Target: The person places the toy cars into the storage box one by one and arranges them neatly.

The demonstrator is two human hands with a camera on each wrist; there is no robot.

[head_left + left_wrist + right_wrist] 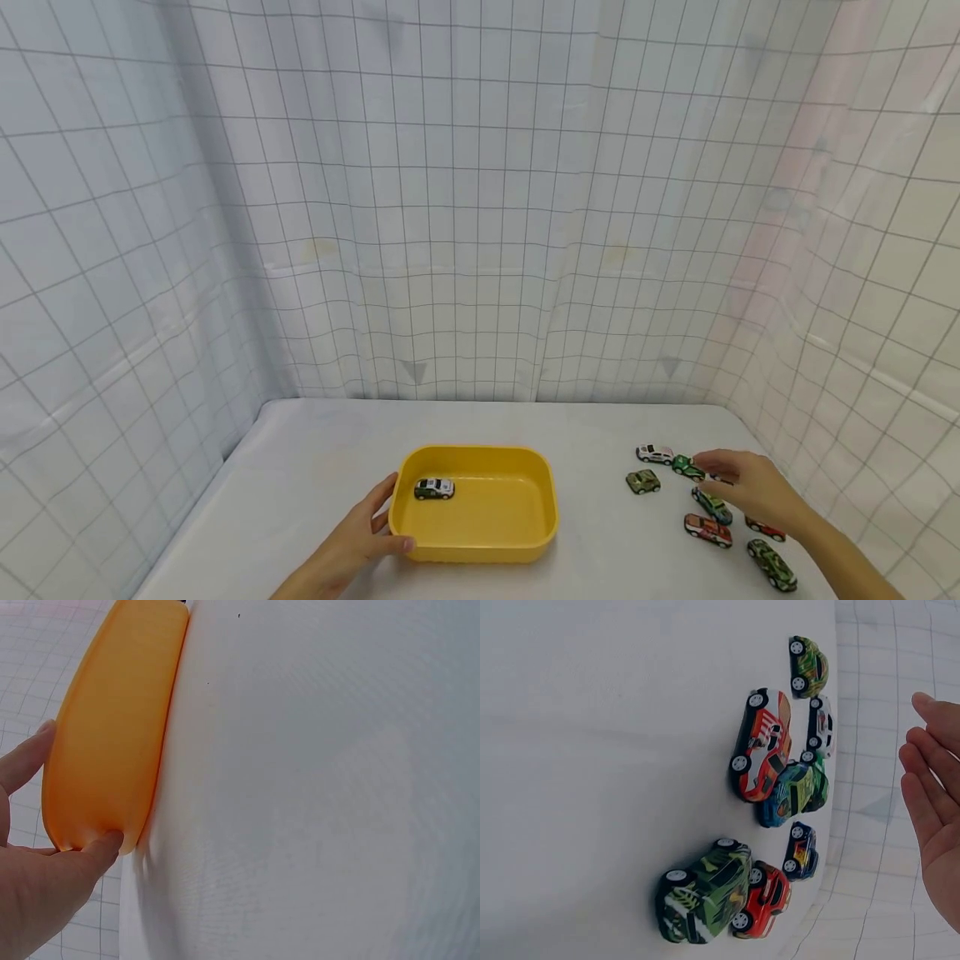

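Observation:
My left hand grips the left side of a yellow plastic tray, thumb at its front corner and fingers along the left wall. Inside the tray lies one dark green and white toy car. Over a group of toy cars on the right hovers my right hand. It holds nothing; the right wrist view has its fingers extended, apart from the cars. Nearest to it are a green car, a blue-green car and a dark blue flame-patterned car, partly hidden in the head view.
Around the right hand lie a white car, an olive car, an orange-red car, a red car and a green camouflage car. Gridded white curtains surround the white table.

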